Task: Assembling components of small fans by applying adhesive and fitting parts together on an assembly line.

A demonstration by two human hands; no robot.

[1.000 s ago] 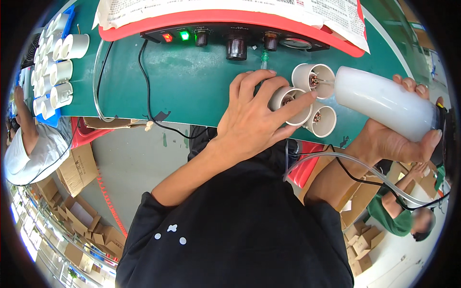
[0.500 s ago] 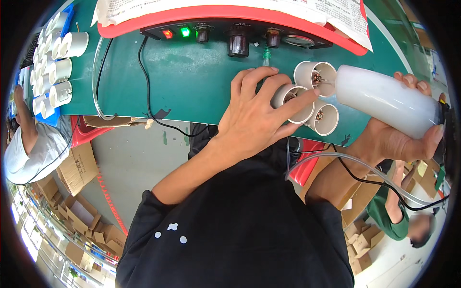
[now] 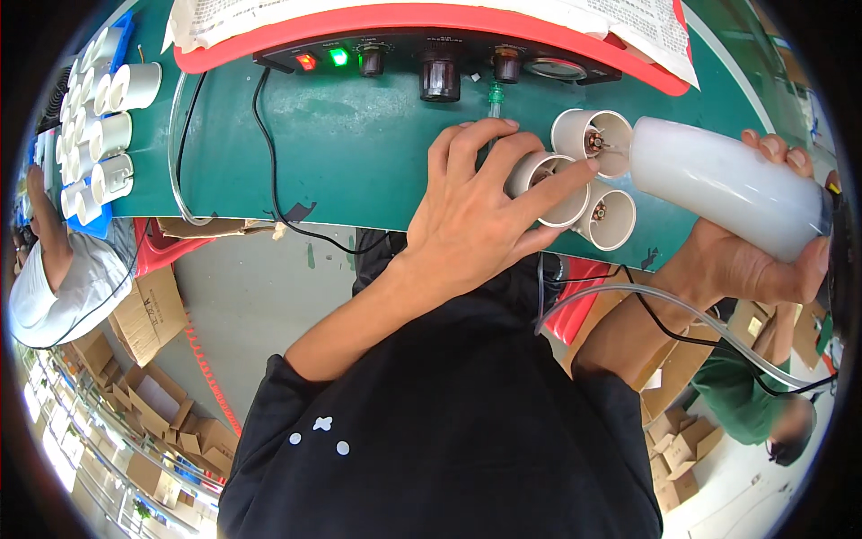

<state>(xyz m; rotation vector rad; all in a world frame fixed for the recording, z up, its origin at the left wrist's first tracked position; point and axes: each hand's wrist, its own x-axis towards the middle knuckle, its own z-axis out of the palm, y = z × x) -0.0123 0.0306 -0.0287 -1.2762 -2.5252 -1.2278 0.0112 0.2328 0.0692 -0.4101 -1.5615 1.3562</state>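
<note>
My right hand [image 3: 750, 256] is wrapped round a thick dispensing syringe [image 3: 723, 180] filled with something whitish. Its thin needle points left into the mouth of a white plastic cup [image 3: 575, 135], near a small copper-coloured part [image 3: 594, 144] inside. My left hand [image 3: 480, 202] grips a second white cup [image 3: 567, 208] between thumb and fingers, the forefinger lying across its mouth and partly hiding the inside. Touching these is a third white cup [image 3: 620, 220], tipped on its side with another copper-coloured part in it. A clear hose [image 3: 664, 295] and a black cable trail by my right forearm.
Behind my hands stands a black control box [image 3: 395, 67] with lit lamps and knobs, under a red tray [image 3: 296, 40] lined with printed paper. Several white cups [image 3: 112, 135] fill a blue tray [image 3: 103, 220] at the left of the green table [image 3: 350, 171]. Co-workers sit at both sides.
The view has shifted slightly. Both hands keep their hold, and the needle stays at the upper cup. The co-worker at the lower right has moved a little.
</note>
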